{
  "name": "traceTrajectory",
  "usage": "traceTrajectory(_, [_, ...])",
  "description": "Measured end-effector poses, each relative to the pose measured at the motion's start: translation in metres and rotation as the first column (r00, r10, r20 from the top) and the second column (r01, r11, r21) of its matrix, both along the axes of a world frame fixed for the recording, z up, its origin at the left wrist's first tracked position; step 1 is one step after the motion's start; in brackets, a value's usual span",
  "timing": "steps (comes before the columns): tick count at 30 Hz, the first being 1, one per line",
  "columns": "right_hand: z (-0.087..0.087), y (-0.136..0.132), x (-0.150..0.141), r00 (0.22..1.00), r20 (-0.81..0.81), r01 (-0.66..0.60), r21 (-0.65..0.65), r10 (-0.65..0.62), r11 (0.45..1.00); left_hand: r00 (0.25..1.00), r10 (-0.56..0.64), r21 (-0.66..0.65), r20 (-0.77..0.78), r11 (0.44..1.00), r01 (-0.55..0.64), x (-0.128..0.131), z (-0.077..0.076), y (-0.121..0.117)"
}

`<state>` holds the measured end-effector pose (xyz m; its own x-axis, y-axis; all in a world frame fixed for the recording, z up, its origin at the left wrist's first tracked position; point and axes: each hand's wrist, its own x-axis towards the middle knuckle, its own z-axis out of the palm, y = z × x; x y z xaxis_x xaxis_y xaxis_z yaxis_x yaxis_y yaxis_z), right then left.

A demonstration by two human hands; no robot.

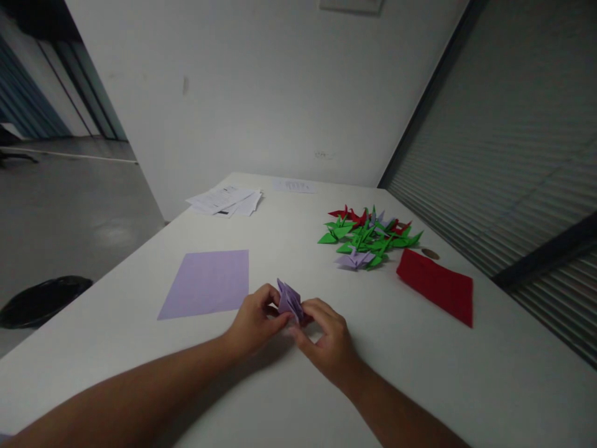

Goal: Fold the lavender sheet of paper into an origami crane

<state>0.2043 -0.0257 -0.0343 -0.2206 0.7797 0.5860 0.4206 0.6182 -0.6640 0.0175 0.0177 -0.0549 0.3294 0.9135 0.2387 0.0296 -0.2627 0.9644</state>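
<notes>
Between my two hands, just above the white table [298,398], is a partly folded piece of purple origami paper [290,300] with several layers and a pointed top. My left hand [259,317] pinches it from the left side, thumb in front. On the right, my right hand [326,336] grips its lower right part with thumb and fingers. The fingertips hide the lower part of the folds. To the left of my hands, a flat purple sheet [209,281] lies on the table.
A pile of green, red and purple folded paper cranes [368,236] sits at the right back. Near it lie a red sheet [436,285] and a small brown disc [430,254]. White printed papers [226,200] rest at the back left. A black-lined bin [41,302] stands on the floor.
</notes>
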Motion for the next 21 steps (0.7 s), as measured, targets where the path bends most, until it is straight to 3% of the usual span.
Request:
traceTrajectory(7, [-0.008, 0.004, -0.002, 0.997, -0.05, 0.045, -0.116, -0.051, 0.992, 0.997, 0.072, 0.003, 0.017, 0.997, -0.072, 0.002, -0.005, 0.002])
traceTrajectory(13, [-0.011, 0.005, -0.002, 0.975, -0.222, -0.074, -0.244, 0.019, 0.967, 0.999, -0.001, -0.013, 0.039, 1.0, 0.001, 0.001, -0.001, 0.001])
traceTrajectory(17, [-0.01, 0.006, -0.001, 0.967, -0.256, -0.07, -0.211, 0.014, 0.975, 0.995, -0.1, 0.183, -0.015, 0.978, 0.101, -0.002, 0.007, 0.001])
traceTrajectory(21, [-0.007, 0.007, 0.0, 0.97, -0.243, -0.063, -0.178, 0.018, 0.982, 0.992, -0.085, 0.404, -0.097, 0.907, 0.118, -0.004, 0.013, 0.001])
